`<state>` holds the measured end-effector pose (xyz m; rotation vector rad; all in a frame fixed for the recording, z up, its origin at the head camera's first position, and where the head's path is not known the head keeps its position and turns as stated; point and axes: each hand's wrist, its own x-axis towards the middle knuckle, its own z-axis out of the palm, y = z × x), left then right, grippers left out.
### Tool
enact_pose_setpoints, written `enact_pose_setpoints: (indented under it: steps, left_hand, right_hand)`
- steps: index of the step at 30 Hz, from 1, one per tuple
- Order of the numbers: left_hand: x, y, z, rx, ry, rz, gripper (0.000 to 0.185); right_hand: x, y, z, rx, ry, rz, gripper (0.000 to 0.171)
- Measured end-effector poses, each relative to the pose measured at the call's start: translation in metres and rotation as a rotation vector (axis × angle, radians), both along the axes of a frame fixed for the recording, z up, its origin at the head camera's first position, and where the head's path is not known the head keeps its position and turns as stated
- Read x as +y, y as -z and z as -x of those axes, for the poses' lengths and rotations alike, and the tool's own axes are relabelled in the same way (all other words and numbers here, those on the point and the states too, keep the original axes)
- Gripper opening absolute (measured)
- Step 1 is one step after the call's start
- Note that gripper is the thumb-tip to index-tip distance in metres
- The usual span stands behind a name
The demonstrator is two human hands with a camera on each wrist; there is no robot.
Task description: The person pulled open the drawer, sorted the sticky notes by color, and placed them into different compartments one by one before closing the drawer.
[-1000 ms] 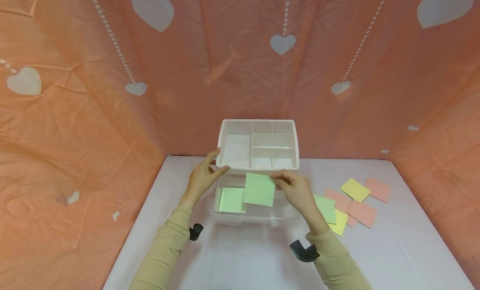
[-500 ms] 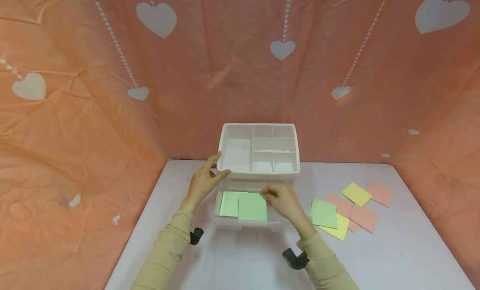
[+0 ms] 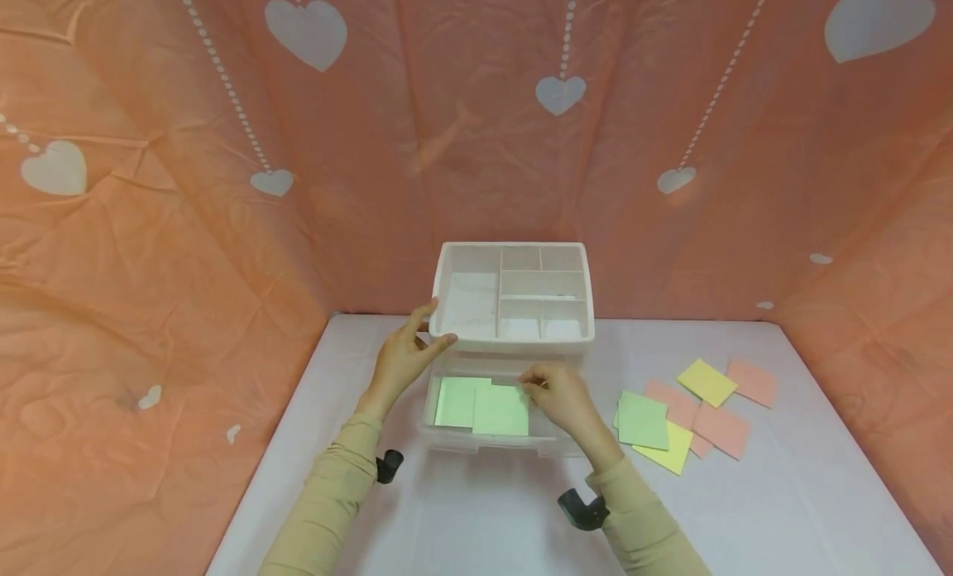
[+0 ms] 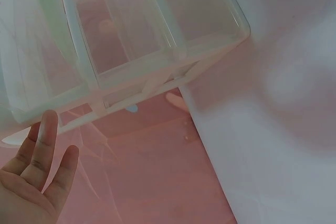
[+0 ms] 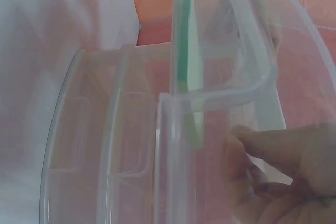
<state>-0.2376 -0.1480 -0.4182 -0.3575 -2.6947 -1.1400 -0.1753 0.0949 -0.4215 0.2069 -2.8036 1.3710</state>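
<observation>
While the right hand (image 3: 562,398) pinches the corner of a green paper square (image 3: 501,410), that square lies low inside the pulled-out clear drawer (image 3: 491,439), partly overlapping a 2nd green square (image 3: 456,400) at the drawer's left. The pinch at one corner probably lets the sheet be laid flat without the hand blocking the drawer. The left hand (image 3: 405,357) rests with thumb and fingers spread against the left front corner of the white organizer (image 3: 514,299), seemingly steadying the unit. To the right, on the white surface (image 3: 484,518), loose green, yellow and pink squares (image 3: 688,415) lie overlapping. The organizer's divided top tray stands farthest back, before the heart-patterned backdrop (image 3: 476,129).
</observation>
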Motion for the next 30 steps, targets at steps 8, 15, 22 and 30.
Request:
enact_pose_setpoints:
  steps: [8, 15, 22, 30]
  left_hand:
    - [0.0, 0.0, 0.0, 0.001, -0.006, 0.0, 0.068]
    - [0.0, 0.001, 0.001, -0.011, -0.01, 0.009, 0.068]
    - [-0.002, 0.002, -0.001, -0.009, -0.009, -0.001, 0.067]
    - [-0.002, 0.002, -0.002, -0.013, -0.005, 0.002, 0.067]
  right_hand:
    - [0.0, -0.001, 0.0, 0.017, 0.002, -0.011, 0.012]
    - [0.003, -0.004, -0.003, 0.058, -0.001, -0.033, 0.015]
    - [0.012, -0.017, -0.011, 0.068, 0.018, 0.019, 0.019]
    - [0.036, -0.026, -0.024, 0.076, 0.118, 0.09, 0.022]
